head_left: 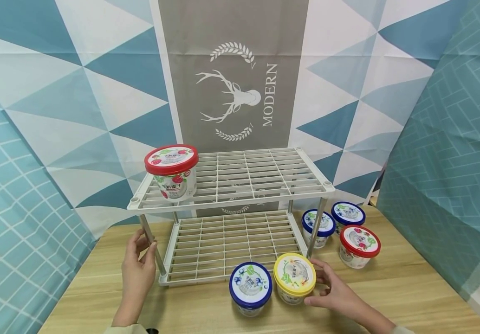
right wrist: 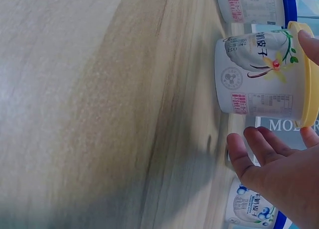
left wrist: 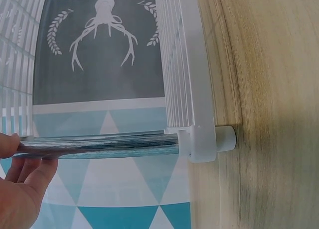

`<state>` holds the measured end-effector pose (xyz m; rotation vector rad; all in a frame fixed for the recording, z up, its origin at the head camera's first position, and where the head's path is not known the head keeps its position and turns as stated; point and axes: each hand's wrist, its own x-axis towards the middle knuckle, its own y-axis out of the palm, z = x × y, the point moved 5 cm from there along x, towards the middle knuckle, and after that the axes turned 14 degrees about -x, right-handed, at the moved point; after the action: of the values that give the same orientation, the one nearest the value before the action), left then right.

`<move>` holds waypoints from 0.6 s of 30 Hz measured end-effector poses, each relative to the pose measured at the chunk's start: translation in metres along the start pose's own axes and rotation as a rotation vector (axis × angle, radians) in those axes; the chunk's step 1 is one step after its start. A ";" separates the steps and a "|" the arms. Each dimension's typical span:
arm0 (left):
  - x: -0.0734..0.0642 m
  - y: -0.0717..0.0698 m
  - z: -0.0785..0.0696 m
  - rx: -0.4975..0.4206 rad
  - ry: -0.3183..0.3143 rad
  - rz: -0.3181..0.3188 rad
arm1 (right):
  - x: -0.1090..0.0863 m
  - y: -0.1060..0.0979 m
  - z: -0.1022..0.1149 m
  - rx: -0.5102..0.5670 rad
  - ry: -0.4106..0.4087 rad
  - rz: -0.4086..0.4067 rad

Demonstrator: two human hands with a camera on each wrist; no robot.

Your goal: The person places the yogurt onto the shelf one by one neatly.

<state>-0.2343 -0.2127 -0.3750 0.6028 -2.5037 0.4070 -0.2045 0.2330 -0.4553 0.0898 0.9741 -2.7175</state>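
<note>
My left hand [head_left: 138,266] holds the front left metal post [left wrist: 99,145] of a white two-tier rack [head_left: 227,202], thumb on one side and fingers on the other. Around the yellow-lidded tub [head_left: 294,278], my right hand [head_left: 334,292] is spread, its thumb [right wrist: 310,46] at the lid and the other fingers apart from the tub's side. That tub stands upright before the rack's front right corner. Just left of it is a blue-lidded tub [head_left: 250,287]. On the upper shelf, at the left end, sits a red-lidded tub [head_left: 172,171].
Right of the rack stand two more blue-lidded tubs, one [head_left: 318,227] by the posts and one [head_left: 348,215] farther back. A red-lidded tub [head_left: 359,246] is in front of them. The wooden table [head_left: 198,311] meets patterned cloth [head_left: 240,69] behind.
</note>
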 end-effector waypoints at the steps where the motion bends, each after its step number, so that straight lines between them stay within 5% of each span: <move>1: 0.000 0.000 0.000 0.000 -0.001 0.001 | 0.000 0.000 0.000 0.002 0.002 -0.002; 18: 0.000 0.000 0.001 -0.025 -0.004 -0.010 | 0.003 0.014 -0.001 0.022 0.015 -0.050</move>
<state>-0.2348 -0.2133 -0.3762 0.6065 -2.5054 0.3705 -0.2039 0.2229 -0.4650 0.0912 0.9637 -2.7773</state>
